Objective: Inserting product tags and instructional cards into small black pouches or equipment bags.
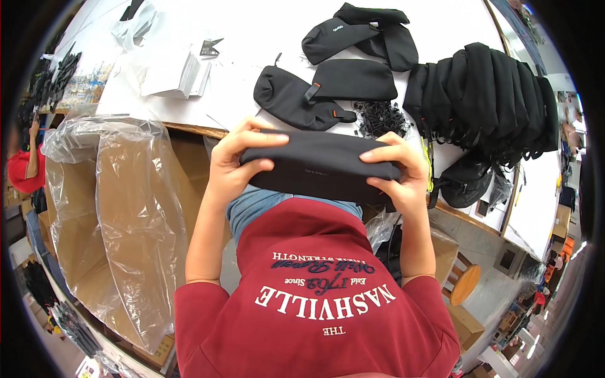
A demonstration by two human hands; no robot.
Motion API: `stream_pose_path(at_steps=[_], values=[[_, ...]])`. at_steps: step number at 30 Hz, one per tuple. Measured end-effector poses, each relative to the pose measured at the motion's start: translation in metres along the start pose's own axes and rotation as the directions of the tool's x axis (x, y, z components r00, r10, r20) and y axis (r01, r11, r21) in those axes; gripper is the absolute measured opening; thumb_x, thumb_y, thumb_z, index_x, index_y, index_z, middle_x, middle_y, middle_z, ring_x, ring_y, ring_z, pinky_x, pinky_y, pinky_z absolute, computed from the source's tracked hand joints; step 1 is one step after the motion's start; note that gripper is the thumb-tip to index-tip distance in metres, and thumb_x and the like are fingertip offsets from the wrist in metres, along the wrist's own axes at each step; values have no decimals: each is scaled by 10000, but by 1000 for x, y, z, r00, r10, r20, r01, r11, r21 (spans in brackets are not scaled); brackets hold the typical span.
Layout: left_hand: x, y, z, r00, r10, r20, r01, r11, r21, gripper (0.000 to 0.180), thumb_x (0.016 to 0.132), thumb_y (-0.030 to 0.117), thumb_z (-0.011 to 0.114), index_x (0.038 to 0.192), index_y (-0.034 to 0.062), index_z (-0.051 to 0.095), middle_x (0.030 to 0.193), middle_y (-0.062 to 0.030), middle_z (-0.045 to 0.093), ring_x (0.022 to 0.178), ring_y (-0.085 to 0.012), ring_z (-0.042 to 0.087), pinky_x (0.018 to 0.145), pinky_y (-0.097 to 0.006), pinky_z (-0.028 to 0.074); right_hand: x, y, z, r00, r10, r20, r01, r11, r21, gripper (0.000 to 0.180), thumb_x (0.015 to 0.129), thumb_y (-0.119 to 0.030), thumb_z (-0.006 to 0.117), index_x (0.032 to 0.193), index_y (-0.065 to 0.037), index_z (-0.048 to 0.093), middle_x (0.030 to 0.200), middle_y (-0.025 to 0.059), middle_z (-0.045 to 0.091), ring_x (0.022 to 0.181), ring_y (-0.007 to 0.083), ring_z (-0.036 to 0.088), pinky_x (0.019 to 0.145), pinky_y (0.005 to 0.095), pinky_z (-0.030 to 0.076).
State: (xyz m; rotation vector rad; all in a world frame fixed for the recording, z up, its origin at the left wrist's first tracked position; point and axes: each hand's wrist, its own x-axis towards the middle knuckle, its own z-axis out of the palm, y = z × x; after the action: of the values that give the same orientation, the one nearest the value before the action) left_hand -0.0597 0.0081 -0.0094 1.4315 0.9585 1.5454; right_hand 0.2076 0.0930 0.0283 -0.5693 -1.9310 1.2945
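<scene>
Between my two hands I hold a black fabric pouch (315, 157) level, in front of my body at the table's near edge. My left hand (244, 157) grips its left end, thumb below and fingers on top. Its right end is pinched the same way by my right hand (398, 165). Just beyond lie more black pouches: one (283, 94) with a zip pull and end loop, another (356, 80) with a small orange-marked tab. Farther back, several pouches (362, 38) overlap. A heap of small black cords or pulls (381, 118) sits beyond my right hand.
A row of stacked black pouches (482, 94) stands at the right of the white table (239, 25). Paper cards (179, 75) lie at the back left. Left of me is a large carton lined with clear plastic (126, 220). A wooden stool (465, 285) stands at lower right.
</scene>
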Motion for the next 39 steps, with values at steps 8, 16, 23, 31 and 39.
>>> stream_pose_path(at_steps=[8, 16, 23, 31, 39], values=[[-6, 9, 2, 999, -3, -37, 11, 976, 220, 461, 623, 414, 762, 899, 45, 739, 942, -116, 587, 848, -209, 558, 735, -313, 433, 0, -20, -19, 977, 128, 169, -102, 983, -155, 319, 609, -73, 798, 922, -86, 737, 942, 77, 625, 688, 133, 536, 593, 247, 396], [-3, -4, -6, 974, -213, 71, 194, 958, 212, 728, 856, 596, 545, 1232, -27, 531, 1326, -154, 407, 1019, -218, 561, 861, -347, 466, -18, -68, -100, 952, -49, -301, -121, 846, -520, 397, 617, 91, 732, 951, -123, 737, 972, 58, 640, 557, 40, 475, 493, 185, 399], [3, -21, -6, 938, -306, 163, 294, 951, 91, 570, 978, 471, 400, 1121, -59, 555, 1177, -149, 539, 966, -186, 580, 855, -316, 463, -8, -103, -217, 705, -521, -481, -285, 413, -865, 369, 773, -11, 692, 1116, -146, 668, 1035, 34, 610, 599, 74, 553, 569, 205, 469], [-3, -30, 25, 872, -384, 303, 416, 908, -46, 340, 996, 258, 444, 1055, -43, 591, 1009, -119, 628, 897, -170, 602, 842, -291, 455, 18, -71, -265, 864, -193, -465, -479, -33, -877, 342, 807, -201, 656, 1137, -289, 624, 1238, 42, 526, 916, 292, 645, 802, 378, 534], [-4, -30, 17, 839, -467, 279, 488, 873, -4, 223, 959, 142, 507, 1059, -34, 599, 973, -79, 627, 905, -132, 571, 840, -249, 429, 18, -75, -221, 828, -265, -494, -516, -18, -856, 312, 824, -210, 658, 1125, -284, 623, 1262, 19, 512, 814, 240, 659, 740, 359, 540]])
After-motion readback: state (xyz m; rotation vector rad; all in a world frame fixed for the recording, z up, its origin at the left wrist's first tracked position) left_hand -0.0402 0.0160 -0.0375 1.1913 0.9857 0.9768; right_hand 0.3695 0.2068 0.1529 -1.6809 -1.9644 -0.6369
